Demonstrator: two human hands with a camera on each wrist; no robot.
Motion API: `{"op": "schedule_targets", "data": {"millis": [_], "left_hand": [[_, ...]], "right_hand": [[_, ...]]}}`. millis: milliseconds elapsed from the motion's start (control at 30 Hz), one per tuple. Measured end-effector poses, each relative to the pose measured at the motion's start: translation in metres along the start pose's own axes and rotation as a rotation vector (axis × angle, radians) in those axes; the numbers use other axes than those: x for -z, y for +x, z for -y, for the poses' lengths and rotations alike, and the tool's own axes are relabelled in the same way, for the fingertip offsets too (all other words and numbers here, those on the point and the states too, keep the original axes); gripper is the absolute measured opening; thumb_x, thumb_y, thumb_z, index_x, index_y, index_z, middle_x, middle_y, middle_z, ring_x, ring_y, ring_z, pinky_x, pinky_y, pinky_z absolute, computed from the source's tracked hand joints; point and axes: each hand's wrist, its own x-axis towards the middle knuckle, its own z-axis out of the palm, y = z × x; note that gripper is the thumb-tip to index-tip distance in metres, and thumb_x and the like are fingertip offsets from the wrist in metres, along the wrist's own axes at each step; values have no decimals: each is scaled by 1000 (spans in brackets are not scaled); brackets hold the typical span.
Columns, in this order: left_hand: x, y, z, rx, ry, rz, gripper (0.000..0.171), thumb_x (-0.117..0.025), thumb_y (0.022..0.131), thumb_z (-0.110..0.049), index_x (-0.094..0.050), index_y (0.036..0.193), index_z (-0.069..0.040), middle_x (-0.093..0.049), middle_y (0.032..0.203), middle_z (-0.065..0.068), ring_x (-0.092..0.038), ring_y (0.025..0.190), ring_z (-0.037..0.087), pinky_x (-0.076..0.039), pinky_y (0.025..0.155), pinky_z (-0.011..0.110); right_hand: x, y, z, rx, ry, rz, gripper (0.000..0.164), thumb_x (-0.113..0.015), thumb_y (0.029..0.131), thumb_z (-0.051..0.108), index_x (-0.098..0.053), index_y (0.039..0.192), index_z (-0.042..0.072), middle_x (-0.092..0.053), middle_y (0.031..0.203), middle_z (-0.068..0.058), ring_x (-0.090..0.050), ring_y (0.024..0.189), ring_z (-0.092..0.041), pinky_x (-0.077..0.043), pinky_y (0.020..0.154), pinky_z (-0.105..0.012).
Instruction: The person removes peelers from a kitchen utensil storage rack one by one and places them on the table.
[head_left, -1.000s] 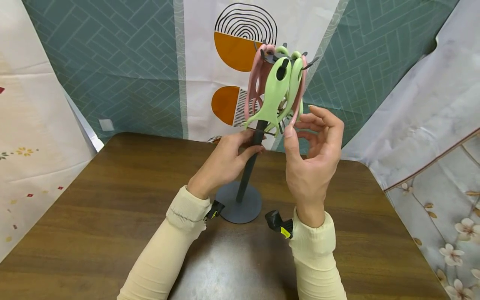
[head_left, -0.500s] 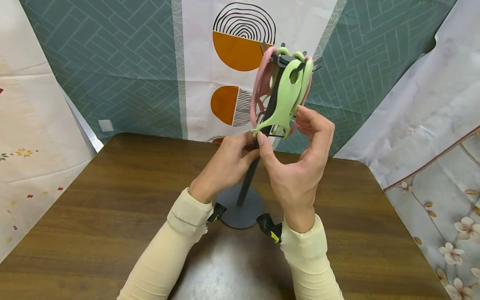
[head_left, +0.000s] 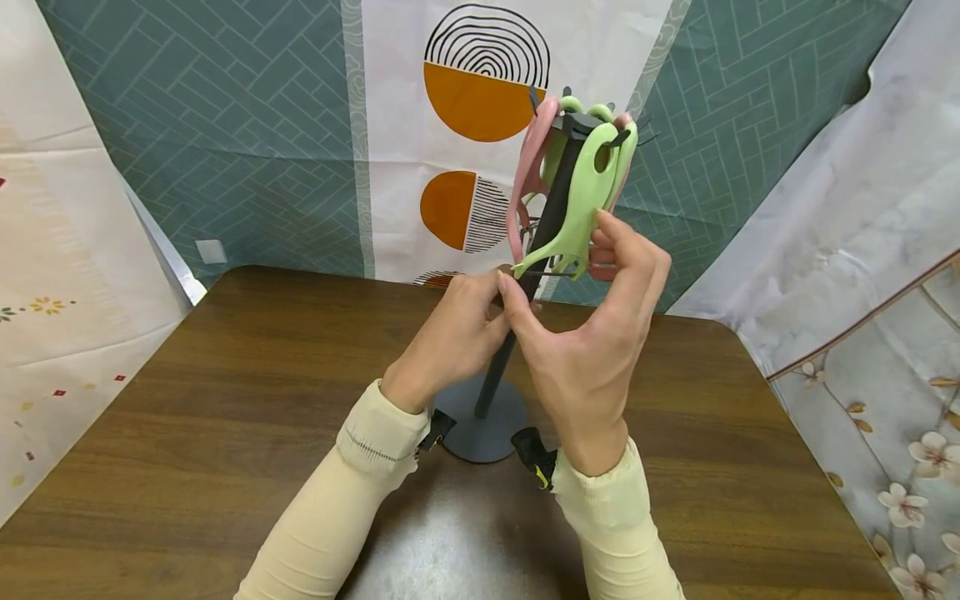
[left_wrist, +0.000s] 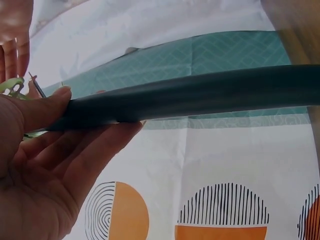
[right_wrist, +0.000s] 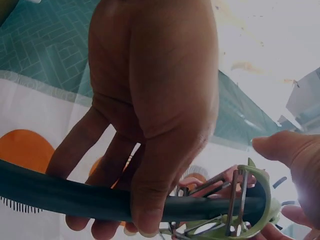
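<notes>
A dark stand's pole [head_left: 553,218] leans right, its top hooks carrying several green and pink Y-shaped peelers. My left hand [head_left: 456,329] grips the pole just below them; in the left wrist view, its thumb lies over the pole [left_wrist: 200,95] with the fingers beneath. My right hand [head_left: 588,358] is spread around the front green peeler [head_left: 590,192], index fingertip at that peeler's right edge. Its thumb tip sits close to the left prong, near my left hand; the right wrist view shows a gap between this thumb and the green peeler [right_wrist: 268,192]. A pink peeler [head_left: 529,162] hangs to the left.
The stand's round base [head_left: 480,437] is on the brown wooden table [head_left: 225,433], partly behind my wrists. A patterned cloth [head_left: 285,142] hangs behind the table, with white cloths at the sides. Each wrist wears a small black camera [head_left: 534,454].
The right hand has moved left, from beside a pink peeler to the front green peeler. The rack's top has shifted right and turned, swinging that green peeler rightward. The left hand keeps its grip.
</notes>
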Motion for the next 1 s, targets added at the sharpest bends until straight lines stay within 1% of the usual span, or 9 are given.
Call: {"op": "schedule_targets", "data": {"millis": [133,200,333,500,567,700,767,867,1000], "left_hand": [[-1,-1,-2,-7,1,3,7,-61,98,-3,-64,93,-6,-62,75,2,-54,63,13,-46,60,27],[-1,-1,-2,-11,13,3,7,-61,96,-1,-63,93,-6,-63,76,2,-56,64,13,-47,62,28],[-2,-1,-4,-18,36,3,10,-60,93,4,-61,94,-6,-62,75,2,-57,66,14,-48,63,27],[-1,-2,-4,-11,32,9,12,-59,92,5,-59,89,-7,-50,66,1,-48,60,14,-39,57,26],[-1,-2,-5,-12,32,11,13,-59,92,6,-60,90,-7,-53,67,1,-50,61,14,-42,58,26],[-1,-1,-5,-23,41,15,14,-58,90,7,-61,95,-6,-65,80,3,-63,71,14,-52,67,27],[-1,-1,-5,-25,51,15,15,-58,90,7,-61,95,-6,-67,82,3,-64,72,14,-53,68,27],[-1,-1,-5,-22,62,11,15,-57,90,6,-61,94,-7,-65,79,2,-61,69,14,-51,65,27],[-1,-1,-5,-5,57,16,12,-57,92,3,-62,95,-8,-64,79,2,-59,67,13,-50,64,27]], "right_hand": [[-1,-2,0,4,-26,-4,71,-88,78,28,-54,134,0,-55,124,-21,-50,113,-24,-44,96,-35],[-2,-2,0,4,-38,-14,69,-87,79,27,-54,133,0,-55,123,-21,-51,112,-24,-45,96,-35],[-3,-3,0,-14,-60,-37,71,-86,80,31,-53,135,0,-55,119,-21,-53,109,-24,-44,96,-34],[-5,-3,0,-38,-68,-42,79,-86,79,33,-50,142,2,-55,116,-21,-53,106,-24,-44,96,-33],[-5,-4,0,-47,-73,-33,80,-86,80,34,-49,144,3,-54,116,-21,-53,105,-25,-45,95,-33],[-5,-5,-1,-60,-91,-21,78,-84,82,34,-48,146,5,-54,115,-21,-52,104,-26,-45,94,-32],[-5,-5,-2,-58,-100,-18,77,-83,82,32,-48,146,5,-54,115,-22,-52,104,-26,-45,94,-32],[-4,-5,-3,-50,-106,-17,76,-81,82,30,-49,146,4,-54,116,-22,-52,105,-26,-46,94,-32],[-2,-5,-2,-41,-99,-16,68,-79,82,29,-56,141,4,-54,117,-22,-53,106,-25,-47,91,-32]]}}
